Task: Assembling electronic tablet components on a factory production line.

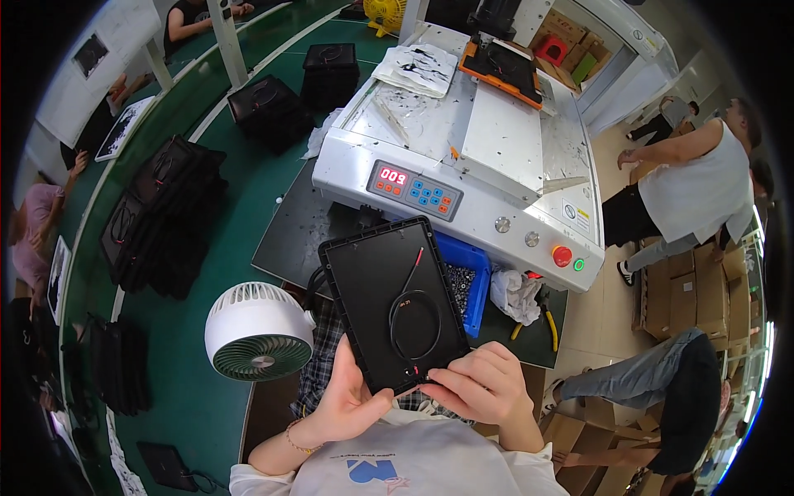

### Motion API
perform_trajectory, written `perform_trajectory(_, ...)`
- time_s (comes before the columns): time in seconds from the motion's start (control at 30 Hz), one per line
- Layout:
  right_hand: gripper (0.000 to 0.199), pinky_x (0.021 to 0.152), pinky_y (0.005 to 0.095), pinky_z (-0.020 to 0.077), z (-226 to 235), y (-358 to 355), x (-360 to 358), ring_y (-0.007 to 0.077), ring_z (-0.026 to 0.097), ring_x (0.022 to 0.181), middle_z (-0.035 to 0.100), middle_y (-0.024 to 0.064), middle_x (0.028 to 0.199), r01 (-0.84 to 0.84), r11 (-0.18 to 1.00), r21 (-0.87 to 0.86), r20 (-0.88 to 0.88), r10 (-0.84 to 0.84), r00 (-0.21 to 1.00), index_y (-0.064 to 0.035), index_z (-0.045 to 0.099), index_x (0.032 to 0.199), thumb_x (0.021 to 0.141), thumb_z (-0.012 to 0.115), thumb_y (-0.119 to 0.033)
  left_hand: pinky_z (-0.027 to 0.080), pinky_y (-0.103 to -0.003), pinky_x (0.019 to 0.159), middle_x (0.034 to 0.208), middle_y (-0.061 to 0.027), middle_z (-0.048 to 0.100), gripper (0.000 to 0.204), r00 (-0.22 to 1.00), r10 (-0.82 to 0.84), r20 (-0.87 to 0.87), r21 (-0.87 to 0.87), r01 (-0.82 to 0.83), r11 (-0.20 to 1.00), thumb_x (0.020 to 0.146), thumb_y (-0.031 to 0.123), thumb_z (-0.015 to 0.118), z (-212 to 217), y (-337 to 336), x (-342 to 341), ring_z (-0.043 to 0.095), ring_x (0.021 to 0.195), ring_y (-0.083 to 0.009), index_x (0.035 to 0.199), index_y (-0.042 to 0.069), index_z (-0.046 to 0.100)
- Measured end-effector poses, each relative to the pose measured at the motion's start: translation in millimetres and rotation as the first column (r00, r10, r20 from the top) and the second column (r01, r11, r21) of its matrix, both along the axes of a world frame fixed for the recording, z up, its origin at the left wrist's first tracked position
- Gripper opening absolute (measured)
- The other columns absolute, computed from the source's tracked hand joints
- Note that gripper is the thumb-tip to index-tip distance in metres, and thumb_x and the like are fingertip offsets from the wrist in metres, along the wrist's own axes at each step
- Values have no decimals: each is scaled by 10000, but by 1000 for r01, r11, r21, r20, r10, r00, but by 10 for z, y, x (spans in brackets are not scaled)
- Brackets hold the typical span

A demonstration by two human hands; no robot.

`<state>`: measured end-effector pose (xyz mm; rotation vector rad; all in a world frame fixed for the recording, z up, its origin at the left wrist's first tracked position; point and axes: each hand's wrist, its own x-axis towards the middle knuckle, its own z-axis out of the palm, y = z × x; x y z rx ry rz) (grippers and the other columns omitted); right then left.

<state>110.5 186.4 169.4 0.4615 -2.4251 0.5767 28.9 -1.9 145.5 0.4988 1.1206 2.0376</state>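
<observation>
A black rectangular plastic panel (372, 289) is held up in front of me, slightly tilted, its recessed face toward me. On that face lies a coiled black cable (393, 322) with a small red end. My left hand (351, 397) grips the panel's lower left corner, thumb along the near edge. My right hand (484, 384) is closed at the lower right edge, thumb and forefinger pinched near the spot where the cable meets the panel. Whether a small part sits in that pinch is too small to tell.
Ahead stands a white machine (488, 207) with a control panel, a red button and an orange-framed fixture (500, 74). Beside it are a blue bin (475, 306) of small metal parts, yellow-handled pliers (550, 326) and a white fan (260, 331). Stacked black panels (157, 215) line the green bench; people stand near cartons.
</observation>
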Motion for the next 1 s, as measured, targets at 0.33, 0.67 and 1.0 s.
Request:
perform_trajectory(0.33,283,537,244,397,-65,-7,46,108,548,631,576,-19,767,50,981,188,-108,-30,994,-68,691,873,642,809,-183,303,-386,1093,1418,-133,239,834,996,-49,-80,-2,49,999,753,-150,396,-104,14,11,271,1343,-217,1436,34,-47)
perform_trajectory(0.67,297,546,238,399,-185,27,94,99,536,677,570,-19,829,44,983,179,-160,-15,987,-47,705,934,681,779,-184,440,-484,1008,1388,-155,298,780,996,-41,85,66,36,997,742,-191,301,43,70,5,413,1272,-307,1415,104,41)
perform_trajectory(1.0,253,758,296,398,-362,191,371,177,460,849,474,71,956,-252,-261,-932,-276,59,959,-24,479,1126,889,539,-91,540,-504,862,1364,-237,373,851,972,187,142,88,-200,976,701,-137,484,-68,75,35,513,1172,-398,1440,48,103)
